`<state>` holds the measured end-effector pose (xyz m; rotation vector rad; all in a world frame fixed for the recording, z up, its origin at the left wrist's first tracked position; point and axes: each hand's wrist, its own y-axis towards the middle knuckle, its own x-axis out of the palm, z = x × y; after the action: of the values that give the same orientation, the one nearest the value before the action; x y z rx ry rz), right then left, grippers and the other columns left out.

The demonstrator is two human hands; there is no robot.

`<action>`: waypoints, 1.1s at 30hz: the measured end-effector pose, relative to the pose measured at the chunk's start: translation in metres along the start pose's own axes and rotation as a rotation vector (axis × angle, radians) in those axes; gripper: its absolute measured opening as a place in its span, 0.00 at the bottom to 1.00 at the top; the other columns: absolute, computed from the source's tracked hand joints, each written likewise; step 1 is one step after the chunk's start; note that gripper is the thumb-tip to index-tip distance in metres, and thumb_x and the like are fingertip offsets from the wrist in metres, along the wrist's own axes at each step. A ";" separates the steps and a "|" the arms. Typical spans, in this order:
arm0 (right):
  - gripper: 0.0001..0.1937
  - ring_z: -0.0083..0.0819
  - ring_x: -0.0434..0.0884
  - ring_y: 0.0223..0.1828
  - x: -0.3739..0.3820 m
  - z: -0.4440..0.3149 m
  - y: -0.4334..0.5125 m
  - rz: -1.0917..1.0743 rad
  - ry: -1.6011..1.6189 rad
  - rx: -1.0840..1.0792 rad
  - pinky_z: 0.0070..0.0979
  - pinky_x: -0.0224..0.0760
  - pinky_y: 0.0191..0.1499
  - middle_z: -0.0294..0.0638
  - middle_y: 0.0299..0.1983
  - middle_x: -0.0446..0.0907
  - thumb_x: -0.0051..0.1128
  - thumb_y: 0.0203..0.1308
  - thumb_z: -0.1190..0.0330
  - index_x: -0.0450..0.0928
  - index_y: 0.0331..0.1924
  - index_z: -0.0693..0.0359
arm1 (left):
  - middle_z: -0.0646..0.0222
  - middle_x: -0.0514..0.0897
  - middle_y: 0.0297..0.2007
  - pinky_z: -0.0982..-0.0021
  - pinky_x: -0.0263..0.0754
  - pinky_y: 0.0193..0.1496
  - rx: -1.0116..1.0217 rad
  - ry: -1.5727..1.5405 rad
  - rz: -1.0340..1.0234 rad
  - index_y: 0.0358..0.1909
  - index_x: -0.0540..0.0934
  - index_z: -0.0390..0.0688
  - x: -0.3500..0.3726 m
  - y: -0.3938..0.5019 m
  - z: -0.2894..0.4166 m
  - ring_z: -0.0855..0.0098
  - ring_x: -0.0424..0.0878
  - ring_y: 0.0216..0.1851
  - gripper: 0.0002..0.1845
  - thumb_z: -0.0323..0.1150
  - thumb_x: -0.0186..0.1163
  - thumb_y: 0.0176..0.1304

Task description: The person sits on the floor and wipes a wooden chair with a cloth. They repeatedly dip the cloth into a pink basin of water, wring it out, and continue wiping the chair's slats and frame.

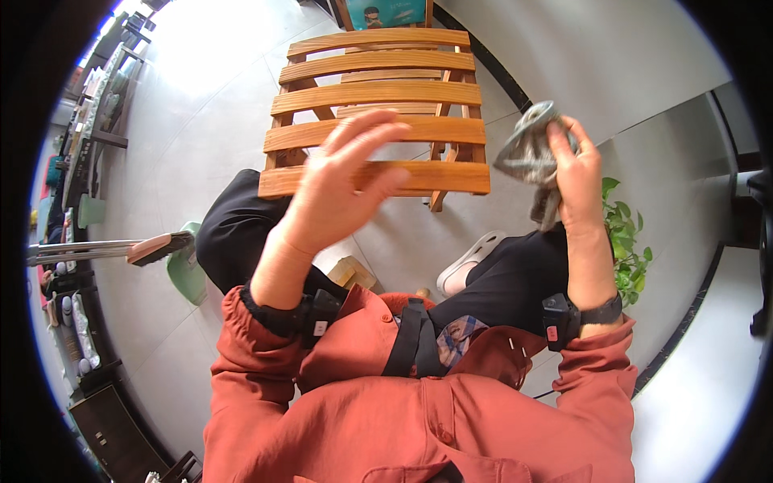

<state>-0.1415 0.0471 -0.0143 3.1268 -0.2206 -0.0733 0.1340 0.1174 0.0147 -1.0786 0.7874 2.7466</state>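
In the middle at the top stands a slatted wooden stool point(374, 93) with a curved-looking seat of several slats. My left hand point(347, 175), slightly blurred, hovers over the seat's near left part with spread fingers and nothing in it. My right hand point(574, 160) is raised to the right of the seat and pinches a crumpled grey-green cloth point(531, 157). Part of the cloth hangs down below the fingers. Whether the left fingertips touch the slats cannot be told.
A green dustpan point(184, 271) and a broom point(160, 247) are at the left. Behind the right forearm is a leafy plant point(628, 241). A wooden block point(350, 271) lies on the floor between the legs. Crowded shelves point(90, 127) line the far left; a pale wall runs along the right.
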 end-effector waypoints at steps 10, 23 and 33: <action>0.09 0.26 0.79 0.34 0.017 -0.029 0.054 0.078 0.596 0.017 0.27 0.75 0.34 0.38 0.36 0.79 0.54 0.65 0.66 0.75 0.42 0.62 | 0.64 0.80 0.51 0.68 0.73 0.51 -0.242 0.329 0.122 0.48 0.81 0.43 -0.054 0.006 -0.023 0.64 0.80 0.49 0.18 0.42 0.62 0.60; 0.15 0.28 0.79 0.43 0.001 0.028 0.064 0.173 0.307 0.283 0.30 0.75 0.44 0.38 0.41 0.80 0.58 0.62 0.63 0.76 0.48 0.64 | 0.69 0.80 0.50 0.71 0.71 0.53 -0.173 0.376 -0.030 0.53 0.78 0.44 -0.059 0.024 -0.069 0.72 0.78 0.47 0.21 0.40 0.63 0.60; 0.13 0.28 0.80 0.39 0.021 0.017 0.090 0.141 0.333 0.185 0.28 0.76 0.37 0.38 0.41 0.80 0.55 0.64 0.63 0.76 0.48 0.62 | 0.59 0.82 0.47 0.72 0.74 0.52 -0.614 -0.129 0.431 0.53 0.79 0.43 -0.089 -0.031 -0.053 0.72 0.79 0.48 0.20 0.41 0.63 0.62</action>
<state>-0.1347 -0.0448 -0.0316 3.2222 -0.4637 0.4910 0.2413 0.1271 0.0269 -0.8573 0.1548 3.5157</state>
